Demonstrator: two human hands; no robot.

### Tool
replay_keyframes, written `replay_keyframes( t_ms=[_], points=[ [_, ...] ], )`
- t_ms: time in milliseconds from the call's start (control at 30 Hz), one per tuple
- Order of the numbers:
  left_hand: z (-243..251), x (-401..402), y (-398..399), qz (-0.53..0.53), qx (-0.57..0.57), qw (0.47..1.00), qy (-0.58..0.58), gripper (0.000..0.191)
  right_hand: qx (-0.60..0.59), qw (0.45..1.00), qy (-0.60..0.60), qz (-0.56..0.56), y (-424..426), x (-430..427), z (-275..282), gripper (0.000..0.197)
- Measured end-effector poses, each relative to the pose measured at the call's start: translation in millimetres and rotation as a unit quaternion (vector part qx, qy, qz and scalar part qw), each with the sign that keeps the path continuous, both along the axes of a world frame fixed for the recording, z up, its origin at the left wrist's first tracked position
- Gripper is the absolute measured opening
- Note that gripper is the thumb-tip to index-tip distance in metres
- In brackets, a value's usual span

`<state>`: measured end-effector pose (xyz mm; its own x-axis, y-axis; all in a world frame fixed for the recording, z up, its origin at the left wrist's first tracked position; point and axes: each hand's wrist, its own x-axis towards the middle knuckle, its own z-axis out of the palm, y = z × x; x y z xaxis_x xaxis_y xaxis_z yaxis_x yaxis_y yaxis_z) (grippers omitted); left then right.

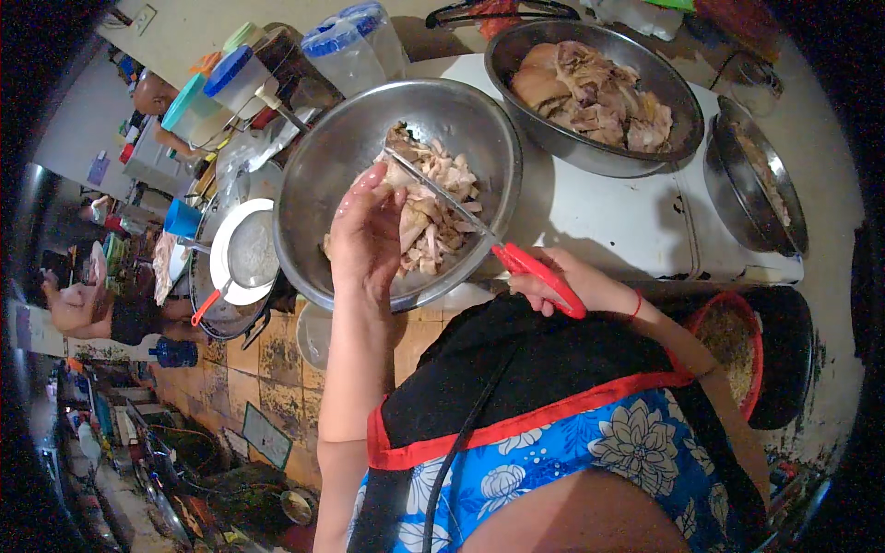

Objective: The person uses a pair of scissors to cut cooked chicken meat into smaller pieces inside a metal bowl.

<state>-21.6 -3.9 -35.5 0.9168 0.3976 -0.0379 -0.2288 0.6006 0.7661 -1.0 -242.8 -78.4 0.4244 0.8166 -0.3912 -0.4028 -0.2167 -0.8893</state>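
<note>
A wide stainless steel bowl (311, 173) sits before me with a heap of chopped cooked meat pieces (442, 228) in it. Over the heap, my left hand (366, 228) grips a larger piece of meat (397, 176), partly hidden by the fingers. My right hand (546, 283) is closed around the red handles of kitchen scissors (449, 197). Their blades reach across the bowl to the meat beside my left fingertips. Whether the blades are fully together is hard to tell.
Behind on the right, a metal basin (594, 162) holds big chunks of cooked meat. Another metal bowl (733, 186) tilts at the white surface's (608, 228) far right. To the left are a strainer (252, 249) on a white plate, lidded plastic containers (352, 48) and another person (104, 311).
</note>
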Motion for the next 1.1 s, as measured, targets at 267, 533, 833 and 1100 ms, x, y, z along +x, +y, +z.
replay_keyframes(
  t_ms=[267, 533, 833, 1100],
  points=[
    [-3, 3, 5, -0.066, 0.034, 0.996, -0.045, 0.026, 0.109, 0.954, -0.278, -0.026, 4, -3, -14, 0.034],
    [9, 25, 6, -0.044, 0.359, 0.924, 0.120, 0.029, -0.055, 0.991, -0.099, -0.069, -9, -2, -3, 0.026],
    [-75, 91, 9, -0.316, 0.855, 0.411, -0.028, 0.032, -0.082, 0.982, -0.101, -0.134, -14, -9, 7, 0.028],
    [-58, 126, 29, -0.235, 0.910, 0.309, 0.142, 0.046, -0.056, 0.981, -0.094, -0.157, -27, -8, -1, 0.026]
  ],
)
